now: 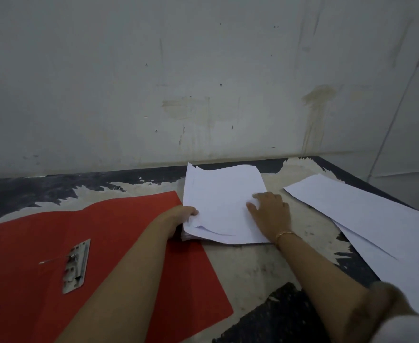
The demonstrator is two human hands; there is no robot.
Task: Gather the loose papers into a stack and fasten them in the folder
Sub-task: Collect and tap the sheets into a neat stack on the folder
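We have a single head-worn wide-angle view, looking forward and down over a worn table [260, 263] toward a stained wall [203, 70] filling the upper half of the frame. Both forearms enter from the bottom edge, so the camera sits close above the work. No second view overlaps it.

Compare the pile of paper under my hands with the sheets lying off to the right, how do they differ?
The pile is several sheets, roughly gathered with uneven edges; the right-hand sheets are only a few, fanned loosely apart. The left hand grips the pile's edge and the right hand presses on it; the right-hand sheets lie untouched. Both are plain white paper on the worn table.
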